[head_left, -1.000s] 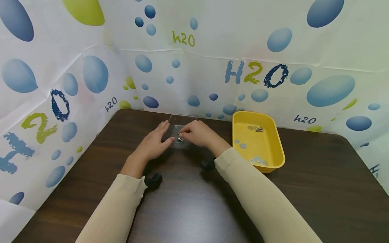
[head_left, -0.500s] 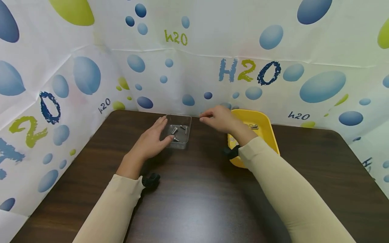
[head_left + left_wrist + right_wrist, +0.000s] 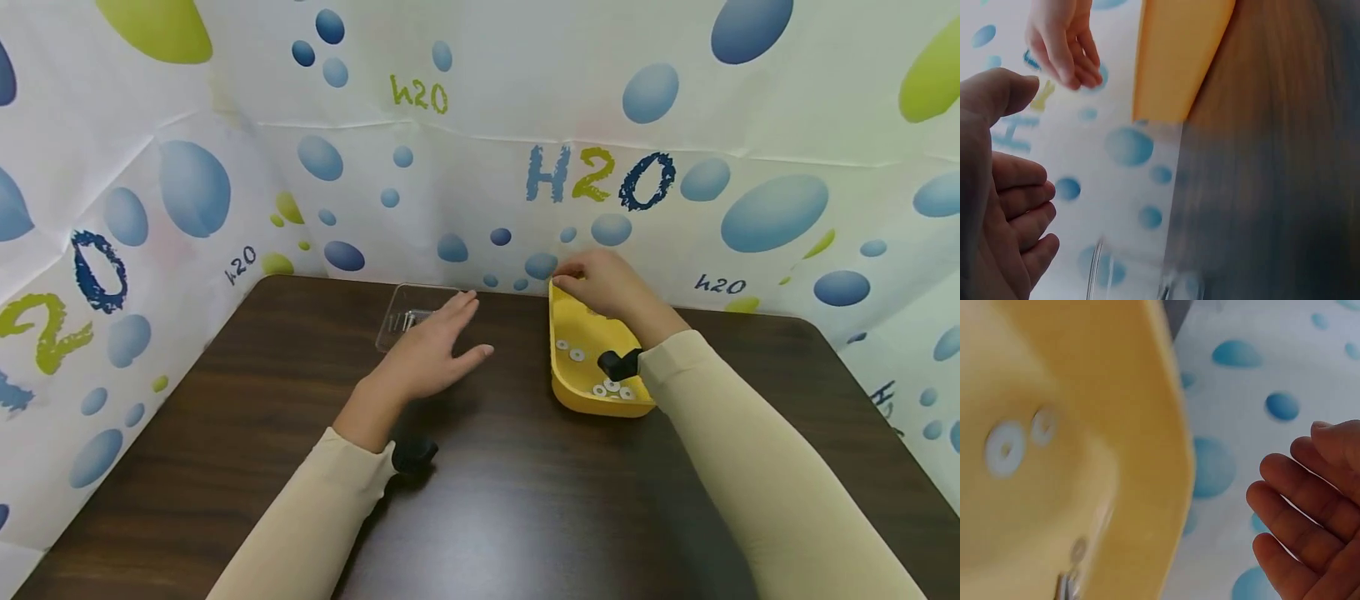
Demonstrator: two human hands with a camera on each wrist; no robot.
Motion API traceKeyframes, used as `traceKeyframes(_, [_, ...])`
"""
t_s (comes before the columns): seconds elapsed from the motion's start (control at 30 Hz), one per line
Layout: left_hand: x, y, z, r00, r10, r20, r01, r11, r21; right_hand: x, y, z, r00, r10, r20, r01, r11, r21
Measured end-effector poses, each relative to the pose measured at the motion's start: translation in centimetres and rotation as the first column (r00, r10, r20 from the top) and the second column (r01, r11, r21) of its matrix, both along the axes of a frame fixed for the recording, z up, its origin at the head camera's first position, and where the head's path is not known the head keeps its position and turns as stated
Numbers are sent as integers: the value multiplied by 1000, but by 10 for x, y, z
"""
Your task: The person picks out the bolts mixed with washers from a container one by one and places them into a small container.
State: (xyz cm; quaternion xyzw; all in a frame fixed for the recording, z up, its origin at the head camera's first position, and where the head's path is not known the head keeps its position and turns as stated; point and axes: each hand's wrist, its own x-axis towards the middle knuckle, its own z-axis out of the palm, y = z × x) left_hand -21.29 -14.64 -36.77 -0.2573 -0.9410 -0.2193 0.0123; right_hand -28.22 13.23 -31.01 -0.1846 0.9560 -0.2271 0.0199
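Note:
My left hand [image 3: 427,358] hovers with straight fingers in front of a clear plastic box [image 3: 384,329], covering much of it in the head view. Several metal bolts [image 3: 409,320] show inside the box. My right hand [image 3: 600,287] is over the back left corner of a yellow bin [image 3: 600,406], its fingers loosely bent. The right wrist view shows its palm and fingers [image 3: 1297,519] bare. Flat round washers [image 3: 577,355] lie scattered on the bin floor. A bolt [image 3: 1064,587] peeks in at the bottom of the right wrist view; in the head view my right hand hides that spot.
Both containers stand toward the back of a dark wooden table [image 3: 480,500]. Behind it hangs a white sheet [image 3: 465,192] with blue drops and lettering, close to the bin's back edge. A black wrist device [image 3: 619,365] overlaps the bin in the head view.
My right hand has left the clear box and moved right to the yellow bin. My left hand has come off the box's left side and shifted right. The head view has turned slightly right.

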Motion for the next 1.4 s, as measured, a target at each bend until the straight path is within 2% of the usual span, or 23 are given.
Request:
traceKeyframes(0.17, [3, 29, 1, 998, -51, 25, 51, 999, -19, -9, 21, -9, 997, -72, 33, 71, 997, 18])
traceKeyframes(0.3, [4, 50, 0, 996, -90, 12, 91, 994, -56, -13, 33, -17, 990, -125, 61, 123, 992, 35])
traceKeyframes(0.43, [5, 67, -2, 991, -134, -4, 133, 988, -76, -16, 41, -24, 973, -187, 136, 179, 982, 67])
traceKeyframes(0.57, [6, 79, -7, 987, -158, -2, 157, 984, -80, -19, 45, -31, 959, -224, 176, 207, 972, 108])
traceKeyframes(0.8, [6, 87, -19, 988, -157, 12, 157, 981, -114, -24, 49, -39, 950, -243, 197, 211, 963, 170])
traceKeyframes(1.0, [5, 89, -25, 984, -175, -17, 171, 977, -123, -28, 53, -47, 942, -256, 217, 213, 956, 203])
traceKeyframes(1.1, [6, 89, -25, 985, -170, -28, 165, 978, -124, -28, 53, -50, 948, -241, 208, 199, 959, 204])
traceKeyframes(1.27, [7, 90, -25, 988, -154, -23, 150, 979, -140, -29, 52, -56, 971, -178, 162, 137, 961, 239])
traceKeyframes(1.4, [6, 89, -25, 988, -153, -21, 149, 978, -145, -29, 50, -58, 977, -151, 149, 108, 959, 262])
